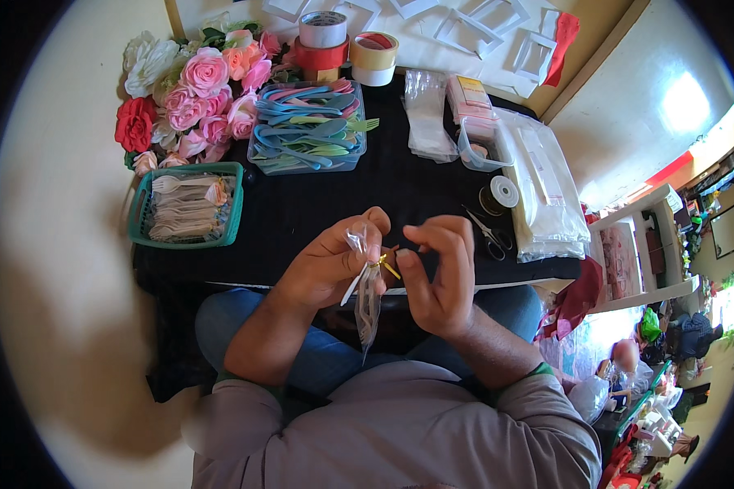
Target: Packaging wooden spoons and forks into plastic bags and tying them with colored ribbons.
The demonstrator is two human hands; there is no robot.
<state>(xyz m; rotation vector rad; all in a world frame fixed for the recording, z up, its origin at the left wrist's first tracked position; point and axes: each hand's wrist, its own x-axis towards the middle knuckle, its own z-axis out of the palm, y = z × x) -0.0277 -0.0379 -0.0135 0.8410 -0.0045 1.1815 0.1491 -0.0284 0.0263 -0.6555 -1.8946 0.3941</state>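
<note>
My left hand (324,260) pinches a clear plastic pouch (368,305) by its gathered neck. Inside hangs a pale fork, its tines towards the pouch's lower end. A shiny gold twist tie (392,271) wraps the neck, one end sticking out to the right. A thin white strip (351,290) juts down beside the pouch; what it is cannot be made out. My right hand (440,275) is raised close to the tie's free end, thumb and forefinger apart with no object visible between them.
On the black-covered table (293,208) stand a green basket (240,205) of wrapped forks, a plastic box (257,160) of coloured cutlery, tape rolls (323,30) and artificial roses (205,72). Scissors (495,244), a ribbon spool (503,192) and plastic bags (544,177) lie right. Another person (625,357) is in the background.
</note>
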